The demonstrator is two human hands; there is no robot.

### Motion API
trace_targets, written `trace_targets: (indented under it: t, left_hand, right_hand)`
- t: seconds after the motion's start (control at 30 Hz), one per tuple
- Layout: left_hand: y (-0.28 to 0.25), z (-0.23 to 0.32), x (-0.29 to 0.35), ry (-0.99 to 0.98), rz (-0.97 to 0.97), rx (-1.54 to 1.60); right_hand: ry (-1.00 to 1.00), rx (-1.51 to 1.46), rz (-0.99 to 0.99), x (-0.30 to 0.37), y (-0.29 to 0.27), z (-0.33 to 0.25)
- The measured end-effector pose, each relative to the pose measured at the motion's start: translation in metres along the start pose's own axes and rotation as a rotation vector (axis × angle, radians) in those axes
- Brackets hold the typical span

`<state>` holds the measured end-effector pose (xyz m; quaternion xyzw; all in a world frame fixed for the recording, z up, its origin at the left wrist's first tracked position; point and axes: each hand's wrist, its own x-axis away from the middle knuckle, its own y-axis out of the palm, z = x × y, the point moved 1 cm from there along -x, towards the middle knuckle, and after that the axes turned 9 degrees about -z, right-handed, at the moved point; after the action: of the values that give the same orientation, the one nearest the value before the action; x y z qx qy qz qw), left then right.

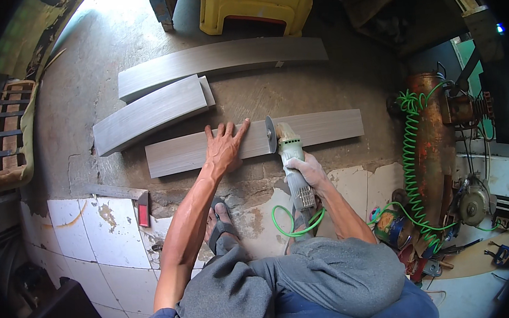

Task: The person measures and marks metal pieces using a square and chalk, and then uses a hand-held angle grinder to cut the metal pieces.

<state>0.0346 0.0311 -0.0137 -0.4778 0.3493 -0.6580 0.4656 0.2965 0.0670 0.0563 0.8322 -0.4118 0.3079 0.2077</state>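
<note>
A long brushed-metal bar (176, 155) lies across the floor in front of my feet. My left hand (224, 148) rests flat on its upper face, fingers spread, just left of the cutting disc (271, 135). That disc stands on edge across the bar, seemingly at its surface; whether it has cut in cannot be seen. It belongs to a pale-green angle grinder (291, 149), whose body my right hand (309, 171) grips from the right side. Beyond lie a shorter metal piece (149, 114), overlapping another one, and a longer metal bar (217, 64).
A yellow plastic stool (260, 4) stands at the far side. To the right are a rusty tank (431, 145), a green coiled hose (411, 176) and scattered tools. A square with a red part (143, 214) lies left of my sandalled feet. A slatted chair (7, 130) is far left.
</note>
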Motion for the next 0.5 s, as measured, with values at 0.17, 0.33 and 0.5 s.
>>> trace_targets:
  t: [0.17,0.33,0.5]
  left_hand:
    - [-0.01,0.003,-0.003,0.03,0.001,0.001]
    - [-0.021,0.012,-0.005,0.006,-0.078,-0.027]
    - [-0.008,0.009,-0.005,0.03,-0.122,-0.087]
  right_hand:
    - [0.001,-0.034,0.013,-0.008,-0.008,-0.012]
    - [-0.165,-0.11,0.019,0.007,-0.025,-0.02]
    - [-0.23,-0.267,0.034,0.039,-0.04,-0.013]
